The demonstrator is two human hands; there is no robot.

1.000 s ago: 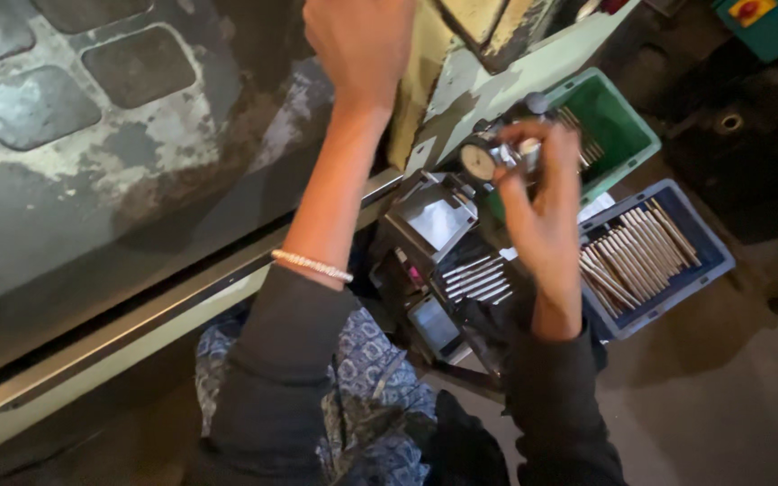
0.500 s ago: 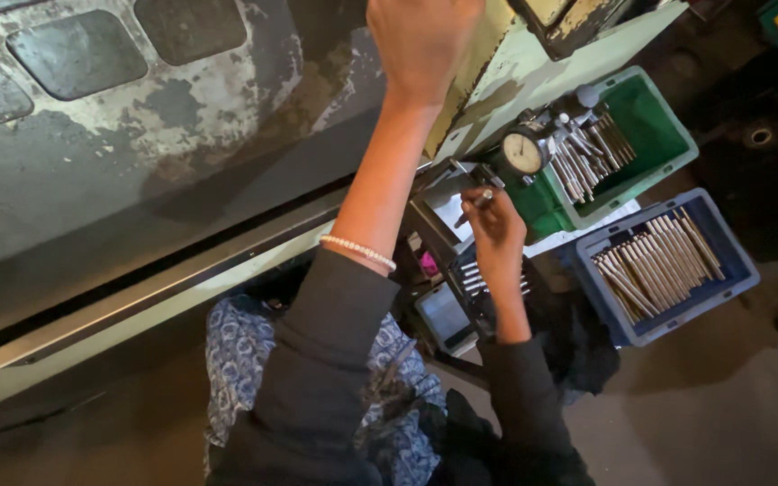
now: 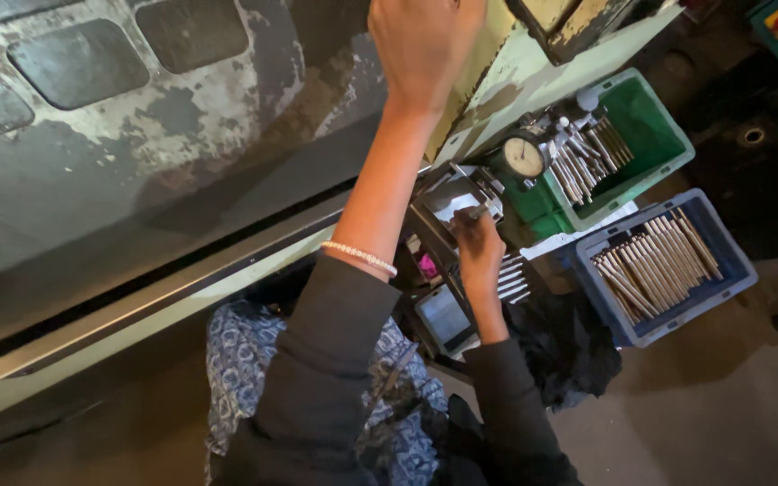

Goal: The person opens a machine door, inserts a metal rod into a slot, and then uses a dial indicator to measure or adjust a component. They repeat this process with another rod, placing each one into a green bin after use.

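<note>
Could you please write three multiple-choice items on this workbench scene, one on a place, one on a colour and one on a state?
1. Where is the round dial gauge?
A. at the near edge of the green bin
B. inside the blue bin
C. on the floor beside the blue bin

2. What colour is the bin that holds the metal rods lying side by side, nearer the floor?
A. red
B. blue
C. yellow

3. What is the right hand doing?
A. hanging open and apart from everything
B. resting flat on the floor
C. pinching a small metal pin

Answers: 1 A, the gauge stands against the green bin's near rim; 2 B, the rods lie in the blue crate; 3 C, the fingers close on the pin, while the left hand is raised to the machine.
</note>
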